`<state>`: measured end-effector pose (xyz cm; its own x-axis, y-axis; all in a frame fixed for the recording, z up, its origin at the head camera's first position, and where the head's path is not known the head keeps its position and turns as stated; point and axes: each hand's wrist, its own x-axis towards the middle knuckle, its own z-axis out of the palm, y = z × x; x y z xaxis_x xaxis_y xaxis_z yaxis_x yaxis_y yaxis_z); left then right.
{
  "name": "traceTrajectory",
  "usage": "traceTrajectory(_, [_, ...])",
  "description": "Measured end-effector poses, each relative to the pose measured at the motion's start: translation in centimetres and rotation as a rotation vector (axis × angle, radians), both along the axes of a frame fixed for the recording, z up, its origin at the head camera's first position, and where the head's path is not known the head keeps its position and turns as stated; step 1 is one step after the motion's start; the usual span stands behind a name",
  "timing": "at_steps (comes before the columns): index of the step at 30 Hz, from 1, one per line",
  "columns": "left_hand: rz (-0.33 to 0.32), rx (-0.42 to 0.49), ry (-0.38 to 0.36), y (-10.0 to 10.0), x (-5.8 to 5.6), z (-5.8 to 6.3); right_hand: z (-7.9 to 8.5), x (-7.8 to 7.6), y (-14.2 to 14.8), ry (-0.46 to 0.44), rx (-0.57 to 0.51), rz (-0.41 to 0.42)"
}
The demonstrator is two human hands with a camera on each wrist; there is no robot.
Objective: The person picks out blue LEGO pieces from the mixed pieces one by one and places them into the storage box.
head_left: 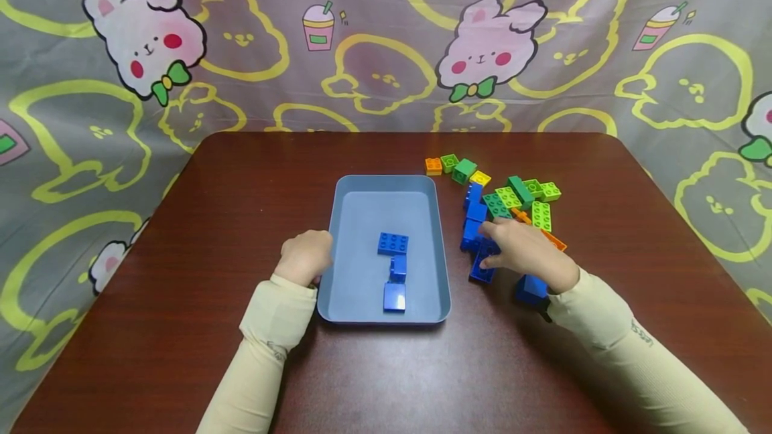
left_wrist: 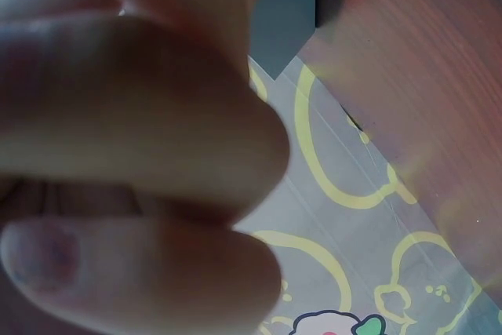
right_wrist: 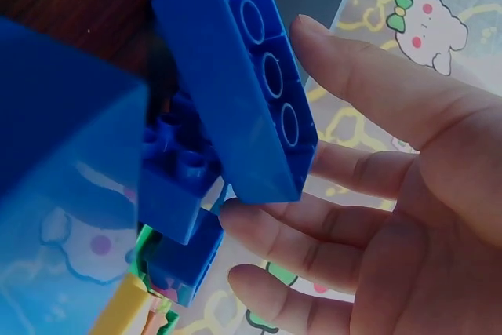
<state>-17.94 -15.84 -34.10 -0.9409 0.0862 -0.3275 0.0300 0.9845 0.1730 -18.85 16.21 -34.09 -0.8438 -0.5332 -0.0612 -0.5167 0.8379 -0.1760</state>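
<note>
My left hand, fingers curled into a fist, rests against the left side of a grey-blue tray. In the left wrist view its curled fingers fill the left half; I see nothing held between them. Inside the tray lie a studded blue brick, a small blue brick and a smooth-faced blue brick. Over the pile at right, my right hand has thumb and fingers spread around a blue brick whose hollow underside shows. Whether they touch it is unclear.
Beyond the right hand lie several green, lime, yellow and orange bricks, among them a lime brick and an orange brick. Another blue brick sits under the right wrist. A patterned cloth hangs behind the brown table.
</note>
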Motion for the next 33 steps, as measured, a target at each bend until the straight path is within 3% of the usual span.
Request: traceTrajectory(33, [0.003, 0.006, 0.009, -0.11, -0.01, 0.06, -0.62, -0.58, -0.36, -0.007, 0.003, 0.011])
